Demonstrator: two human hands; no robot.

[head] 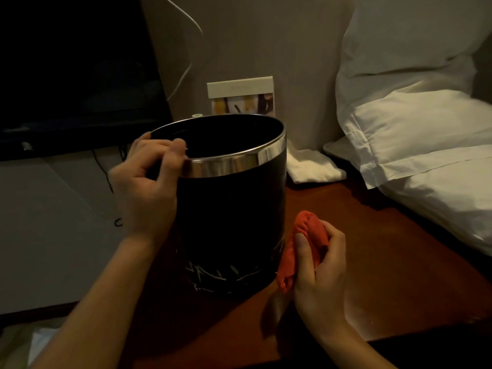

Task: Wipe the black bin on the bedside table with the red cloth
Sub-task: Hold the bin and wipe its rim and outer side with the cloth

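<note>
Fingers of our left hand (143, 187) curl over the silver rim (226, 162) of the black bin (231, 222), thumb outside and fingertips hooked just inside the left edge, so we are steadying it from the top. Our right hand (318, 275) clasps the bunched red cloth (306, 243), thumb laid across it, and the cloth presses against the bin's lower right wall, near the base. The bin stands upright on the near left part of the bedside table (372, 275), with a folded white towel (311, 166) and a small card (242, 95) behind it and pillows (426, 142) off to the right.

Pale scratchy marks (221, 275) show low on the near face of the bin, and we judge these are what the wiping should reach. To do this step well, we should keep the rim grip firm, because sideways pressure from the cloth could slide or tip a light bin toward the table's left edge. Pressing with a flatter pad of cloth would cover more wall per stroke than the tight bunch we hold. Turning the bin with our left hand would bring the marked face round to the cloth, sparing an awkward reach.
</note>
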